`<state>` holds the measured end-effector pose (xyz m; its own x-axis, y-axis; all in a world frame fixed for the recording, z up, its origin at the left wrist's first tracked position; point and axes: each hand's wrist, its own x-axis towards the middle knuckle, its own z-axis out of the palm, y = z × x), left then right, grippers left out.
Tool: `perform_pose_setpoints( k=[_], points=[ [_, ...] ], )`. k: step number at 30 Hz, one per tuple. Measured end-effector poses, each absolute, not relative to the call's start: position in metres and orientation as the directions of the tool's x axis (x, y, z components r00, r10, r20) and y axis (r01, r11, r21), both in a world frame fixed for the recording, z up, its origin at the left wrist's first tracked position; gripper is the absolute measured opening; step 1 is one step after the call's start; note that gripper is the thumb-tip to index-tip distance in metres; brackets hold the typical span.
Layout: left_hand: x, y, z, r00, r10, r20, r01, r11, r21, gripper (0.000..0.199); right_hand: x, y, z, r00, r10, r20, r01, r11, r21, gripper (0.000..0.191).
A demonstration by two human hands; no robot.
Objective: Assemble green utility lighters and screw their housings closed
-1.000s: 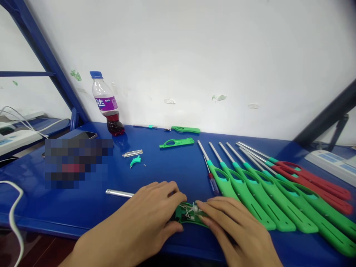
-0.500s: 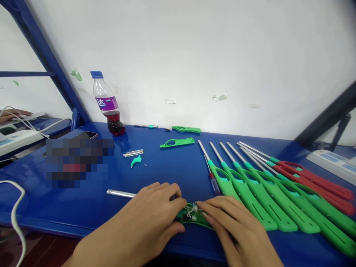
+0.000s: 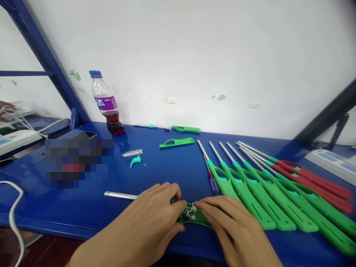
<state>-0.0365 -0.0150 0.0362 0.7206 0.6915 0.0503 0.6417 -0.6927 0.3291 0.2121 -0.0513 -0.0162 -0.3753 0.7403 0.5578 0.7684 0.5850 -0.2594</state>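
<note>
Opened grn lighter (image 3: 192,214) btwn both hands (image 3: 155,211) (image 3: 233,222)

Curves the left hand (image 3: 151,213) back-up, spacing thumb (image 3: 175,228) and index finger (image 3: 177,207) pincer-like; angles the right hand (image 3: 235,220) leftward, bunching its fingers (image 3: 213,208) nearby.

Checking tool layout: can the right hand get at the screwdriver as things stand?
Probably yes: the screwdriver lies just beyond the right hand, uncovered, though that hand is on the opened green lighter.

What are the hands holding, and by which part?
An opened green lighter: left hand holds its body near the metal rod, right hand its handle end.
</note>
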Motion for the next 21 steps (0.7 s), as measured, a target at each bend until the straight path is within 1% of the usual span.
perform_pose_setpoints(
  k=[3, 7, 12, 16, 18, 21],
  points=[
    [-0.036, -0.015, 0.036, 0.721, 0.692, 0.044, 0.641, -0.689, 0.338, 0.027, 0.212, -0.051, -0.017, -0.381, 0.735, 0.56, 0.77, 0.588, -0.247, 0.032],
    [-0.037, -0.014, 0.036, 0.718, 0.696, 0.027, 0.641, -0.675, 0.367, 0.028, 0.213, -0.05, -0.019, -0.363, 0.735, 0.573, 0.771, 0.582, -0.259, 0.027],
    [-0.036, -0.014, 0.036, 0.72, 0.693, 0.023, 0.637, -0.674, 0.374, 0.029, 0.213, -0.048, -0.021, -0.292, 0.766, 0.572, 0.773, 0.541, -0.331, 0.022],
    [-0.034, -0.013, 0.036, 0.715, 0.699, 0.025, 0.641, -0.669, 0.377, 0.03, 0.214, -0.044, -0.013, -0.309, 0.818, 0.486, 0.753, 0.522, -0.4, 0.021],
    [-0.035, -0.013, 0.035, 0.715, 0.698, 0.034, 0.636, -0.671, 0.381, 0.031, 0.215, -0.043, -0.009, -0.353, 0.822, 0.447, 0.749, 0.535, -0.391, 0.023],
    [-0.036, -0.012, 0.031, 0.72, 0.692, 0.045, 0.628, -0.679, 0.38, 0.03, 0.216, -0.042, -0.008, -0.388, 0.788, 0.478, 0.76, 0.567, -0.318, 0.028]
  ],
)
